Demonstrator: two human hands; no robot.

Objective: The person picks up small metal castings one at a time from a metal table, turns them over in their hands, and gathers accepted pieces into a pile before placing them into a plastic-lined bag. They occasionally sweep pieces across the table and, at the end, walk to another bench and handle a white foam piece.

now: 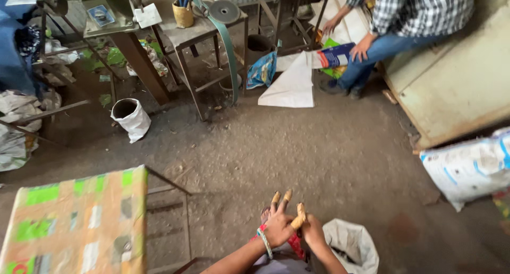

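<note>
Hands meet low in view: left hand (277,227), fingers spread, wears tan finger wraps (281,197); right hand (312,232) pinches one wrapped fingertip, beside white woven sack (355,243).

The dirt floor (297,152) carries a rolled-down white sack (131,117) at its left, a flat white sheet (292,88) toward the far side, another open sack (353,245) near the close edge, and a metal-legged stand (199,40).

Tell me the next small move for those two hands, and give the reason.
Probably the right hand should pull the tan cover further down the left hand's finger: two other fingers already wear such covers, and this one sits pinched between both hands.
</note>
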